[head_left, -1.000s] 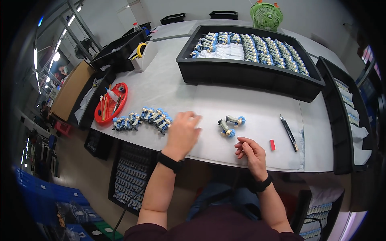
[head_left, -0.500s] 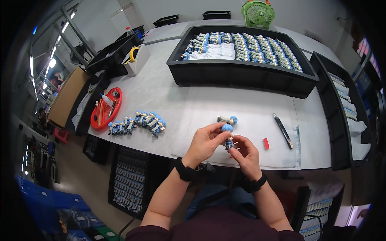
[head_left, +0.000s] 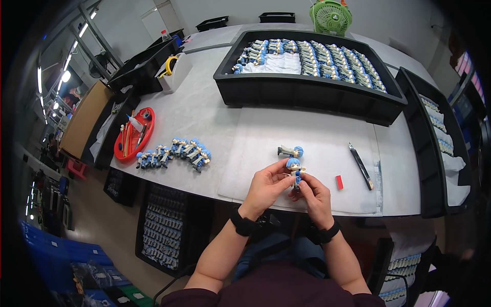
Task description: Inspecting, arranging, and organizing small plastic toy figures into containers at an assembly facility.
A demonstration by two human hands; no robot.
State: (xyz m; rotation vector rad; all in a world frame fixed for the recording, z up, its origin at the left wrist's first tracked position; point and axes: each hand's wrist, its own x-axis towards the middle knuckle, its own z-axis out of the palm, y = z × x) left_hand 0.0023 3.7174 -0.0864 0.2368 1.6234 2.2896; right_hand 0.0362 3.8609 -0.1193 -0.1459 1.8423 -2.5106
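Note:
A small blue-haired figurine (head_left: pixel 293 166) stands upright between my hands, its front turned toward me. My left hand (head_left: pixel 268 188) grips it from the left, and my right hand (head_left: pixel 314 195) pinches its lower part. Just beyond it, a second figurine (head_left: pixel 290 151) lies on its side on the white sheet (head_left: pixel 255 138). To the right of my hands lie a small red block (head_left: pixel 339 182) and a black pen-like tool (head_left: pixel 361 166) with a metal tip. A cluster of similar figurines (head_left: pixel 190 152) lies to the left.
A large black tray (head_left: pixel 307 97) with rows of figurines stands at the back. A red tray (head_left: pixel 120 148) of tools sits at the left edge. Another black tray (head_left: pixel 419 123) borders the right side; a green fan (head_left: pixel 331 18) stands behind.
The figurine in my hands has turned so its front shows, and its arm now points right. My hands have shifted slightly to the right.

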